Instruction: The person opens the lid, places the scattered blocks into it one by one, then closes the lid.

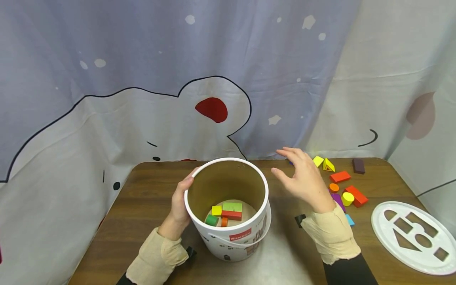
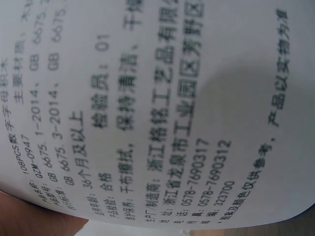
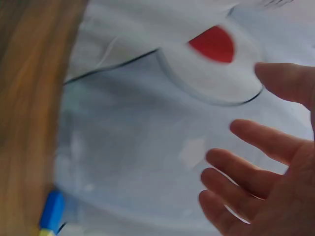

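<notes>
A white bucket (image 1: 228,251) with printed sides and a hanging handle stands at the middle of the table. My left hand (image 1: 181,204) holds it at its left side, near the rim, with the fingers going round the outer wall. Close-up print on the bucket (image 2: 162,123) fills the left wrist view. Inside lie several blocks, among them a green cylinder (image 1: 211,220), a yellow block (image 1: 216,210), a red block (image 1: 231,215) and a light green block (image 1: 232,206). Right of the bucket, my right hand (image 1: 303,178) is raised with spread fingers and holds nothing.
Loose blocks lie at the right: red blocks (image 1: 340,176), a yellow cylinder (image 1: 347,198), an orange disc (image 1: 333,187) and a dark block (image 1: 358,166). Near the right edge is a white oval board (image 1: 382,229) with shaped cutouts. A printed curtain (image 1: 142,47) hangs behind the table (image 1: 117,225).
</notes>
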Available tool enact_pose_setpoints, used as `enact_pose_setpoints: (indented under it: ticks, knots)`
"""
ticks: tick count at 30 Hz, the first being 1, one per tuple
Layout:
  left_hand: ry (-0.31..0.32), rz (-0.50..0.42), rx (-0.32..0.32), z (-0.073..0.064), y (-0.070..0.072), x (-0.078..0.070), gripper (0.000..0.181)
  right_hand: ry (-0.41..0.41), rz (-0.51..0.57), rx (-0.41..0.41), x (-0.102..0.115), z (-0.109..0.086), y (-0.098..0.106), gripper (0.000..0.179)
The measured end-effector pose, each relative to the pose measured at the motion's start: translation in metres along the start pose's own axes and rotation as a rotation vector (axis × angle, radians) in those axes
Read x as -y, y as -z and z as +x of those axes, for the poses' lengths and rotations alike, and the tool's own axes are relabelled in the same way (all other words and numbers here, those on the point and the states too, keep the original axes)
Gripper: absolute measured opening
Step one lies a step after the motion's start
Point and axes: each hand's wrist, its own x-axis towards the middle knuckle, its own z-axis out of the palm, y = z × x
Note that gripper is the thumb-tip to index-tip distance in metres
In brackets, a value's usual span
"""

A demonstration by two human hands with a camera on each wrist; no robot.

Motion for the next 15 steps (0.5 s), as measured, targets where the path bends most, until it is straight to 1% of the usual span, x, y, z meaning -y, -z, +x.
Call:
enact_pose_setpoints:
  ticks: [3,7,10,12,15]
  knots:
    - [0.002,0.001,0.001,0.0,0.0,-0.001,0.047,-0.061,-0.093,0.084,-0.019,0.001,-0.004,0.052]
    - [-0.003,-0.003,0.006,0.001,-0.001,-0.001,0.048,-0.112,-0.18,0.185,-0.04,0.0,-0.007,0.054]
    - [-0.006,-0.008,0.008,0.001,-0.001,-0.001,0.048,-0.141,-0.233,0.272,-0.054,-0.003,-0.008,0.055]
    - [-0.008,-0.009,0.007,0.001,-0.001,-0.001,0.047,-0.169,-0.262,0.34,-0.063,-0.004,-0.008,0.057]
    - [-0.009,-0.008,0.002,0.0,-0.001,-0.001,0.047,-0.214,-0.295,0.42,-0.077,-0.006,-0.009,0.06]
